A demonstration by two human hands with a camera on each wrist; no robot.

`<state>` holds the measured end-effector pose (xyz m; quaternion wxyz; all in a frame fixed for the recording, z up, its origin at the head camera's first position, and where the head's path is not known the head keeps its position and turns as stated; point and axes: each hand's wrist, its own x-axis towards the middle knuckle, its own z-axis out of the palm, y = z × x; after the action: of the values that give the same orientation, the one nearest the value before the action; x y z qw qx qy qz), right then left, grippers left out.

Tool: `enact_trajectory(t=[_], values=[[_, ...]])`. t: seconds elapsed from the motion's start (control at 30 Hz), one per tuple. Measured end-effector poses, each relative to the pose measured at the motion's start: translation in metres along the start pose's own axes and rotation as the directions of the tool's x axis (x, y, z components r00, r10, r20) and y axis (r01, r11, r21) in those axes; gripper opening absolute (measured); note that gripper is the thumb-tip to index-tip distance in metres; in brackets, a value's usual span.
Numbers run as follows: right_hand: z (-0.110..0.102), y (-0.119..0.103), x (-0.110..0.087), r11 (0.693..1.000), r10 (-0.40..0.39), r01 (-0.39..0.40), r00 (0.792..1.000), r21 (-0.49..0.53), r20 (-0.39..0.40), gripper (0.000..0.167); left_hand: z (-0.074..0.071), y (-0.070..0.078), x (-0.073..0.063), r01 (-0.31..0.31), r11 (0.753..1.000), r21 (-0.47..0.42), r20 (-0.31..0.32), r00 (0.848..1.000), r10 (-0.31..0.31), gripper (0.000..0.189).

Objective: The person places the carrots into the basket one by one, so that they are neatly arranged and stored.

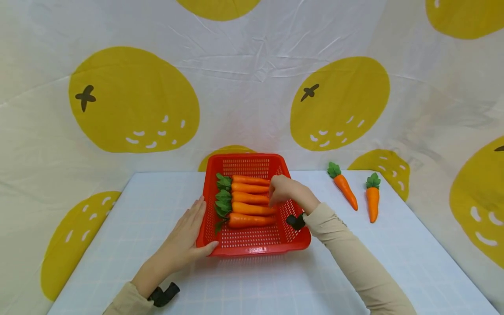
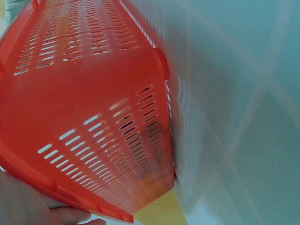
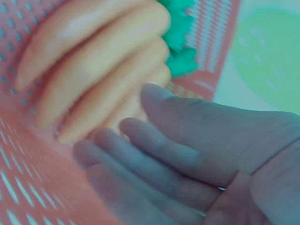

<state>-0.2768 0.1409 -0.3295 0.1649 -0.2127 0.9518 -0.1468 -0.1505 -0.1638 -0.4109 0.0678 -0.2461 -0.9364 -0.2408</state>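
A red plastic basket (image 1: pixel 256 251) with slotted sides holds several orange carrots (image 1: pixel 252 220) in a row, their green leafy tops pointing left. My left hand (image 1: pixel 183 238) rests on the basket's front left corner, fingers straight along the left rim and thumb on the front rim. In the left wrist view, fingertips (image 2: pixel 70 215) show at the rim. My right hand (image 1: pixel 289 191) reaches over the right side into the basket, near the carrots' tapered ends. The right wrist view shows its fingers (image 3: pixel 154 164) slightly bent and the thumb apart, beside the carrots.
Two more carrots, one tilted (image 1: pixel 345 190) and one nearly upright in view (image 1: pixel 372 203), lie on the table to the right of the basket. The pale checked table (image 1: pixel 165 192) meets a white curtain (image 1: pixel 244 100) with yellow fruit prints at its back edge.
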Motion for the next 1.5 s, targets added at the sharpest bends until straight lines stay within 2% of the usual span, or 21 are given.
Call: enact_trajectory(t=[0.1, 0.17, 0.27, 0.4, 0.47, 0.53, 0.63, 0.7, 0.77, 0.87, 1.0, 1.03, 1.1, 1.17, 1.3, 1.37, 1.43, 1.5], values=[[-0.012, 0.011, -0.006, 0.996, -0.042, 0.049, 0.996, 0.079, -0.084, 0.017, 0.000, 0.000, 0.000, -0.001, 1.000, -0.002, -0.002, 1.000, 0.001, 0.104], [-0.016, 0.020, -0.010, 0.988, -0.040, 0.061, 0.988, 0.139, -0.149, 0.024, -0.001, 0.001, 0.000, -0.003, 1.000, -0.001, -0.002, 1.000, 0.003, 0.105], [-0.022, 0.034, -0.017, 0.970, -0.018, 0.080, 0.965, 0.228, -0.263, 0.032, -0.001, 0.001, 0.000, -0.003, 1.000, 0.001, -0.004, 1.000, 0.003, 0.105], [-0.026, 0.055, -0.028, 0.924, 0.041, 0.113, 0.920, 0.365, -0.389, 0.033, -0.001, 0.000, 0.000, -0.004, 1.000, 0.004, -0.008, 1.000, 0.004, 0.105], [-0.027, 0.066, -0.034, 0.891, 0.071, 0.145, 0.891, 0.431, -0.447, 0.031, -0.001, 0.000, -0.001, 0.000, 1.000, 0.002, -0.006, 1.000, 0.000, 0.105], [-0.027, 0.078, -0.040, 0.849, 0.096, 0.198, 0.854, 0.490, -0.512, 0.031, -0.001, 0.000, -0.001, 0.000, 1.000, 0.003, -0.005, 1.000, 0.000, 0.105], [-0.025, 0.095, -0.050, 0.803, 0.142, 0.272, 0.776, 0.530, -0.614, 0.034, -0.001, 0.000, 0.000, -0.006, 1.000, 0.005, -0.007, 1.000, 0.006, 0.105], [-0.021, 0.105, -0.055, 0.790, 0.184, 0.304, 0.711, 0.533, -0.679, 0.036, 0.000, 0.000, 0.000, -0.009, 1.000, 0.006, -0.011, 1.000, 0.009, 0.105], [-0.016, 0.115, -0.060, 0.788, 0.258, 0.297, 0.635, 0.539, -0.728, 0.037, 0.000, -0.001, 0.000, -0.015, 1.000, 0.010, -0.016, 1.000, 0.015, 0.105], [-0.006, 0.129, -0.064, 0.779, 0.395, 0.257, 0.509, 0.573, -0.765, 0.036, 0.002, -0.002, 0.000, -0.018, 1.000, 0.017, -0.022, 1.000, 0.018, 0.105], [0.008, 0.149, -0.068, 0.736, 0.551, 0.216, 0.361, 0.642, -0.753, 0.033, 0.004, -0.002, 0.000, -0.026, 0.999, 0.021, -0.026, 0.999, 0.026, 0.104], [0.011, 0.154, -0.069, 0.727, 0.578, 0.201, 0.337, 0.656, -0.743, 0.032, 0.004, -0.002, 0.000, -0.026, 0.999, 0.018, -0.024, 0.999, 0.026, 0.104], [0.016, 0.163, -0.070, 0.710, 0.615, 0.190, 0.301, 0.678, -0.729, 0.033, 0.003, -0.002, 0.000, -0.023, 1.000, 0.016, -0.023, 0.999, 0.024, 0.104], [0.020, 0.172, -0.072, 0.700, 0.647, 0.153, 0.278, 0.697, -0.710, 0.034, 0.003, -0.002, -0.001, -0.019, 1.000, 0.016, -0.021, 1.000, 0.020, 0.104], [0.028, 0.186, -0.074, 0.649, 0.722, 0.053, 0.272, 0.759, -0.636, 0.037, 0.002, -0.001, -0.001, -0.015, 1.000, 0.022, -0.023, 1.000, 0.015, 0.104], [0.033, 0.193, -0.074, 0.621, 0.752, -0.002, 0.280, 0.783, -0.596, 0.040, 0.002, -0.001, -0.001, -0.015, 1.000, 0.023, -0.020, 1.000, 0.015, 0.104], [0.039, 0.200, -0.074, 0.601, 0.768, -0.048, 0.308, 0.797, -0.561, 0.043, 0.001, -0.001, 0.000, -0.014, 1.000, 0.023, -0.018, 1.000, 0.014, 0.104], [0.045, 0.206, -0.072, 0.598, 0.768, -0.086, 0.347, 0.797, -0.539, 0.046, 0.001, -0.001, 0.000, -0.012, 1.000, 0.026, -0.014, 1.000, 0.013, 0.104]])
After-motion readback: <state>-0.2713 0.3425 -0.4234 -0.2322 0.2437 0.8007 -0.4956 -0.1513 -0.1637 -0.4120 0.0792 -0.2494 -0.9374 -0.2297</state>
